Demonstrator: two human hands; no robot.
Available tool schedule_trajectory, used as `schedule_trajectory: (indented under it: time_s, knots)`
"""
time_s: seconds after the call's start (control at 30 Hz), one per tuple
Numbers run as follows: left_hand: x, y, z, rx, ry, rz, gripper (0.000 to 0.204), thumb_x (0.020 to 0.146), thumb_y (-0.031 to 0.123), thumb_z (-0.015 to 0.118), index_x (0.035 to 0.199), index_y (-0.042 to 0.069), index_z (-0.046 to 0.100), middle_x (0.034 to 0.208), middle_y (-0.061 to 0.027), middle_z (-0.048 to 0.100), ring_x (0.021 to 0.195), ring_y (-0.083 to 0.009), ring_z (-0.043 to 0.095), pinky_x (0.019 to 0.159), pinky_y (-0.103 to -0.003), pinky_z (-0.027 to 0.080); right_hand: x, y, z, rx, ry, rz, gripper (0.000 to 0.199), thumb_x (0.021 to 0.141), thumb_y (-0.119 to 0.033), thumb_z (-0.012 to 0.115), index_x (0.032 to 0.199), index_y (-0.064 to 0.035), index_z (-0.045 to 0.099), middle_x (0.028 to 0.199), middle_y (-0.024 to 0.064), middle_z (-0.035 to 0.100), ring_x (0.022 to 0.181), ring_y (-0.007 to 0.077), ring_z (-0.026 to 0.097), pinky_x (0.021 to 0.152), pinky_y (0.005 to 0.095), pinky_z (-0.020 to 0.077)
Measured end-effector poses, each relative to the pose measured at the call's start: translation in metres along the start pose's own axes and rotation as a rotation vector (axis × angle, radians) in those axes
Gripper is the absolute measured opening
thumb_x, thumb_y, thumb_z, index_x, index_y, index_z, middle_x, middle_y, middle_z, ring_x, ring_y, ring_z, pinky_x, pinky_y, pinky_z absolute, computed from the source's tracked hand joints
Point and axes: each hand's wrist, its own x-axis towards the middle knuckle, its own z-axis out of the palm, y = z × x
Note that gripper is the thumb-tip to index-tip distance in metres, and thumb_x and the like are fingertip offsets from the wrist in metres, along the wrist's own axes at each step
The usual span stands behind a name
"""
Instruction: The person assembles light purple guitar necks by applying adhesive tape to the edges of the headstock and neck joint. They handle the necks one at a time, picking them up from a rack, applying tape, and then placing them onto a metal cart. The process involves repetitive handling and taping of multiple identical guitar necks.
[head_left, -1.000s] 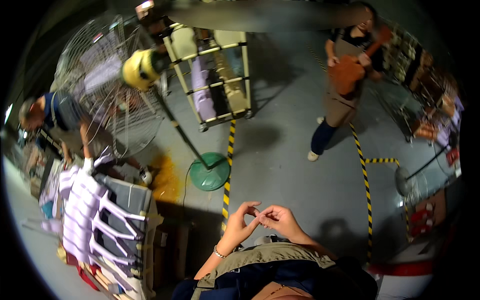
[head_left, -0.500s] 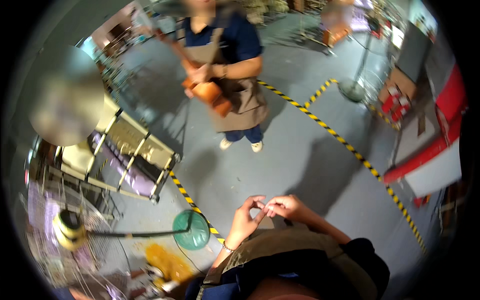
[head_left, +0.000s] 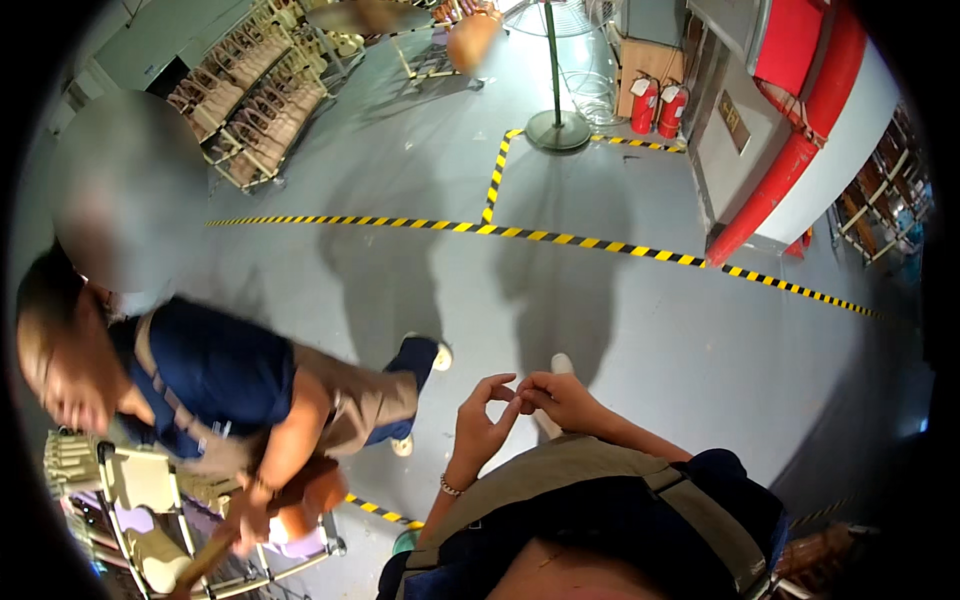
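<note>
My left hand is raised in front of my apron, thumb and index finger curved apart in a C shape. My right hand meets it, its fingers pinched together at the tip of my left thumb. Anything small between those fingertips is too hidden to make out. A beaded bracelet circles my left wrist. To my left, a co-worker in a navy shirt and tan apron holds an orange-brown wooden instrument, shaped like a small guitar and blurred.
Yellow-black floor tape crosses ahead. Beyond it stand a fan's round base and two fire extinguishers. A red-edged white column rises at the right. Racks of pale guitar-like bodies stand far left; a cart is near left.
My view has swung to the right. The co-worker with the instrument now appears at the near left instead of straight ahead. My hands stay together in front of me.
</note>
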Motion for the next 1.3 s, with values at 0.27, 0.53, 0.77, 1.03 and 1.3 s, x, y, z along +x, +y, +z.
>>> schedule_trajectory:
  time_s: [0.27, 0.53, 0.77, 1.03, 1.3]
  knots:
    - [0.192, 0.017, 0.013, -0.006, -0.042, 0.068, 0.032, 0.079, 0.012, 0.063, 0.108, 0.001, 0.055, 0.082, -0.009, 0.063, 0.079, -0.0187, 0.061, 0.074, -0.029, 0.047, 0.136, -0.023, -0.128, 0.096, 0.044, 0.021, 0.016, 0.091, -0.012, 0.049, 0.088, 0.001, 0.057, 0.073, 0.0048, 0.06, 0.07, 0.0109, 0.057, 0.065, 0.026, 0.0468]
    - [0.335, -0.021, -0.016, -0.121, -0.068, 0.018, 0.033, 0.081, 0.016, 0.063, 0.109, 0.002, 0.055, 0.086, -0.0094, 0.062, 0.082, -0.018, 0.061, 0.074, -0.029, 0.047, 0.277, -0.004, -0.187, 0.3, -0.025, 0.111, 0.016, 0.085, -0.016, 0.061, 0.089, -0.0001, 0.059, 0.083, 0.0036, 0.062, 0.075, 0.0085, 0.058, 0.068, 0.0238, 0.0472]
    - [0.482, -0.082, -0.094, -0.231, -0.085, -0.025, 0.035, 0.082, 0.013, 0.063, 0.113, 0.002, 0.052, 0.087, -0.0061, 0.06, 0.083, -0.0138, 0.059, 0.08, -0.028, 0.046, 0.455, -0.005, -0.208, 0.273, -0.083, 0.101, 0.012, 0.087, -0.012, 0.057, 0.089, 0.0003, 0.057, 0.082, 0.0041, 0.061, 0.077, 0.0097, 0.056, 0.072, 0.0243, 0.0463]
    - [0.672, -0.095, -0.201, -0.23, -0.078, 0.108, 0.035, 0.08, 0.017, 0.064, 0.11, 0.002, 0.053, 0.083, -0.0065, 0.06, 0.081, -0.015, 0.06, 0.076, -0.028, 0.046, 0.659, -0.058, -0.237, 0.31, -0.05, 0.047, 0.016, 0.087, -0.013, 0.056, 0.092, 0.0023, 0.058, 0.084, 0.0049, 0.061, 0.08, 0.0122, 0.059, 0.075, 0.0268, 0.048]
    - [0.842, -0.151, -0.237, -0.183, -0.098, -0.009, 0.033, 0.082, 0.014, 0.062, 0.111, 0.002, 0.053, 0.085, -0.0053, 0.058, 0.083, -0.0119, 0.057, 0.079, -0.027, 0.046, 0.829, -0.034, -0.282, 0.241, 0.078, 0.002, 0.015, 0.091, -0.012, 0.05, 0.091, 0.0018, 0.056, 0.082, 0.0052, 0.06, 0.079, 0.0116, 0.059, 0.075, 0.0252, 0.0474]
